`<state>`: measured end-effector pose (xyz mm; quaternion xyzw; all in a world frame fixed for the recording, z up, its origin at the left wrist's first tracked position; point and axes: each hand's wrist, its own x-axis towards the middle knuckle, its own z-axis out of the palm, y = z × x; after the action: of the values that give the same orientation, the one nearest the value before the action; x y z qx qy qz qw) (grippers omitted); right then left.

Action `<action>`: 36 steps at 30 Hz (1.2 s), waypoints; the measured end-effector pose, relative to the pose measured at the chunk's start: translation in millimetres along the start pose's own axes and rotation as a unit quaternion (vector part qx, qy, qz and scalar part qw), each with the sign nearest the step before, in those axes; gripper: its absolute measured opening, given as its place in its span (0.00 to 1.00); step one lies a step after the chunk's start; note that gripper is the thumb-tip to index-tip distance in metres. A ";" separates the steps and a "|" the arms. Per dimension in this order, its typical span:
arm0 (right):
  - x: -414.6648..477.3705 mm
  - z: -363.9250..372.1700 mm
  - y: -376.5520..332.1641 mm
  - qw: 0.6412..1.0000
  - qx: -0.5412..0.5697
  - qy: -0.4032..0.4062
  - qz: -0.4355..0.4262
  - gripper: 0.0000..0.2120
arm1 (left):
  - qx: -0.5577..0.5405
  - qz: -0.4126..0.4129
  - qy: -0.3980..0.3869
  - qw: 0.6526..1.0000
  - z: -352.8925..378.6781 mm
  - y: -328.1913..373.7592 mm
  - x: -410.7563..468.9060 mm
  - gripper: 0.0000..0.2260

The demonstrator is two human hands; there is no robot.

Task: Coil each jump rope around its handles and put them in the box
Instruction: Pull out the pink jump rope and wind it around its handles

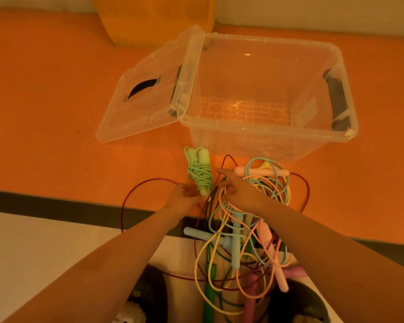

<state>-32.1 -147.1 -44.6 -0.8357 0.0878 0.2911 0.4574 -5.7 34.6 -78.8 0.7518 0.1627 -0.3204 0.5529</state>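
Count taken from the head view.

- Clear box point(266, 132): one, at one o'clock.
- Lid point(147, 101): one, at nine o'clock of the box.
- Coiled green rope point(200, 174): one, at seven o'clock of the box.
- Tangle of loose ropes point(240, 231): one, at five o'clock. The number of ropes in it cannot be fixed.
  - Cord colours: five, namely dark red, yellow, light blue, peach and dark green.
  - Light blue handles point(236, 243): two.
  - Pale pink handles point(261, 171): at least two.
  - Green handle point(209, 297): one.
- Hands: two, the left hand point(184, 197) and the right hand point(239, 191).
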 end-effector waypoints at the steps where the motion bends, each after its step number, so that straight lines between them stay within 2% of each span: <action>1: -0.8 0.0 0.6 1.000 0.002 0.004 -0.010 0.38 | 0.012 0.002 0.007 1.000 0.7 -1.5 1.5 0.18; 3: -2.5 -0.4 1.6 0.999 0.009 0.034 -0.026 0.41 | 0.048 0.011 0.017 0.999 3.2 -3.0 2.8 0.13; 5: -3.8 -4.2 1.3 0.995 0.017 0.094 -0.031 0.39 | 0.077 0.031 0.015 0.996 7.4 -1.8 0.5 0.13; 8: -7.2 -15.3 6.8 0.983 0.018 0.181 -0.025 0.27 | 0.171 0.106 0.056 0.978 10.6 1.3 -5.0 0.17; 11: -14.5 -22.5 20.0 0.978 0.001 0.208 0.010 0.11 | 0.233 0.180 0.106 0.950 9.9 11.4 -9.9 0.23; 15: -26.6 -21.8 32.5 0.988 0.006 0.148 0.036 0.14 | 0.210 0.195 0.065 0.956 19.2 15.7 -16.0 0.17; 18: -31.8 -23.7 37.9 0.990 -0.027 0.125 0.051 0.09 | 0.188 0.181 -0.001 0.965 33.1 13.8 -22.3 0.15; 20: -35.3 -26.4 40.4 0.991 -0.022 0.118 0.051 0.07 | 0.188 0.146 -0.053 0.970 41.5 13.8 -24.9 0.16; 23: -40.8 -31.7 45.4 0.994 -0.013 0.089 0.061 0.06 | 0.192 0.084 -0.100 0.973 51.5 10.8 -22.2 0.24; 25: -44.5 -34.1 49.3 0.997 -0.008 0.036 0.067 0.08 | 0.201 0.069 -0.098 0.972 56.7 10.4 -21.0 0.26; 27: -45.8 -33.7 54.6 0.998 0.007 -0.010 0.061 0.10 | 0.209 0.078 -0.074 0.972 59.9 12.0 -18.3 0.24; 30: -44.8 -34.1 57.4 0.998 0.000 -0.008 0.060 0.12 | 0.191 0.090 -0.034 0.977 62.1 17.9 -15.7 0.21; 34: -43.3 -36.0 51.1 0.996 -0.012 -0.046 0.075 0.15 | 0.193 0.116 -0.020 0.974 67.1 25.6 -13.3 0.05; 36: -45.5 -36.5 48.1 0.995 -0.040 -0.057 0.073 0.18 | 0.182 0.129 -0.025 0.974 71.5 26.5 -13.4 0.04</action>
<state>-74.2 -209.5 -38.0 -0.8268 0.1111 0.3742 0.4049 -21.3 -39.7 -63.7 0.8464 -0.0106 -0.2888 0.4473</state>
